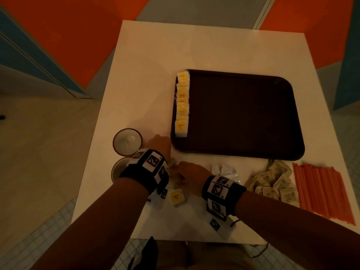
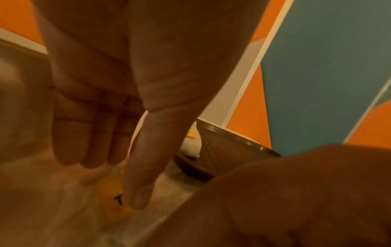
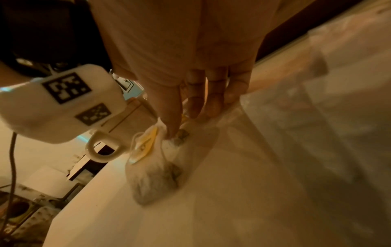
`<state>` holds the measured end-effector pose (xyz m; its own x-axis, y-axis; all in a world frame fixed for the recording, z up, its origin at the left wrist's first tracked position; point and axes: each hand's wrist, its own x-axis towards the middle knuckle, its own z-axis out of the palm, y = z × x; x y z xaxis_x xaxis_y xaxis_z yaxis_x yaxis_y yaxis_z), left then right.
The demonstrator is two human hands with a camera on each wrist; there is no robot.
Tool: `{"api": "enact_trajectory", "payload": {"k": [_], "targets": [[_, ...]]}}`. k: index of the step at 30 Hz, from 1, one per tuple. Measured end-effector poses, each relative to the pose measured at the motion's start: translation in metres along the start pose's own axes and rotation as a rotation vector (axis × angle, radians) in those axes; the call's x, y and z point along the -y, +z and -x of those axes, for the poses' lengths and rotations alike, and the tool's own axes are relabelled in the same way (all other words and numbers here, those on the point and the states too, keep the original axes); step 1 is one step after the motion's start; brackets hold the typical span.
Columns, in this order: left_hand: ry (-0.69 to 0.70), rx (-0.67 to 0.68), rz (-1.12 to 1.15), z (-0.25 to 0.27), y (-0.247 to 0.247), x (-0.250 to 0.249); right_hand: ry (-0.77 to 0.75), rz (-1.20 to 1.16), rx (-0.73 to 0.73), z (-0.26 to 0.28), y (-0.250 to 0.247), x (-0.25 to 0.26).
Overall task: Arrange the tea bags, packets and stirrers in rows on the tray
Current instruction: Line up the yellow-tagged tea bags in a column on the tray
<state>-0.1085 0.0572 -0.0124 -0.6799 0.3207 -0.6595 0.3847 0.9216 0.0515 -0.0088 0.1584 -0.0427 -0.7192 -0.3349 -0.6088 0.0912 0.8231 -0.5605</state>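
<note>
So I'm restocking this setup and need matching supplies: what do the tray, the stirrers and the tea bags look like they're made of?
Tray: dark brown, matte, with a rounded moulded rim, probably plastic. Stirrers: thin uniform orange sticks, likely plastic, though the dim light leaves that open. Tea bags: white translucent filter paper with yellow tags; on the one under the right hand, dark leaf shows through.

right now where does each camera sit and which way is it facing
Head: worn on the head, looks down at the table, tray, tea bag row, packets and stirrers; both forearms, left hand and right hand show.
Left wrist: looks along the left hand toward the tray; fingers straight over a tea bag.
Right wrist: looks along the right hand, which pinches a tea bag low over the table.
Shared: head and left wrist both show the tray.
</note>
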Motion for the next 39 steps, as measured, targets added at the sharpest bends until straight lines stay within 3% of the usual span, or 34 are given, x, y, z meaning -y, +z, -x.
{"api": "enact_trajectory", "payload": {"k": [4, 10, 16, 19, 22, 25, 30, 39], "targets": [[-0.013, 0.001, -0.012, -0.003, 0.004, -0.008, -0.053, 0.210, 0.051, -0.001, -0.002, -0.004], [0.023, 0.062, 0.053, -0.004, 0.001, -0.006, -0.066, 0.069, -0.061, 0.001, -0.008, -0.016], [0.080, -0.274, 0.432, 0.024, -0.013, 0.005, -0.102, -0.066, -0.139, 0.002, -0.013, -0.010], [0.181, -0.475, 0.559, 0.049, -0.021, 0.011, -0.102, -0.056, -0.066, -0.009, -0.012, -0.002], [0.267, -0.565, 0.673, 0.076, -0.021, 0.019, -0.098, -0.024, 0.045, -0.016, -0.011, 0.005], [0.361, -0.585, 0.700, 0.092, -0.013, 0.027, -0.162, 0.099, 0.054, -0.019, -0.009, 0.007], [0.384, -0.523, 0.734, 0.102, 0.005, 0.034, -0.264, 0.149, -0.029, -0.017, -0.008, 0.007], [0.309, -0.507, 0.679, 0.101, 0.022, 0.040, -0.120, -0.039, -0.053, -0.003, -0.031, 0.002]]}}
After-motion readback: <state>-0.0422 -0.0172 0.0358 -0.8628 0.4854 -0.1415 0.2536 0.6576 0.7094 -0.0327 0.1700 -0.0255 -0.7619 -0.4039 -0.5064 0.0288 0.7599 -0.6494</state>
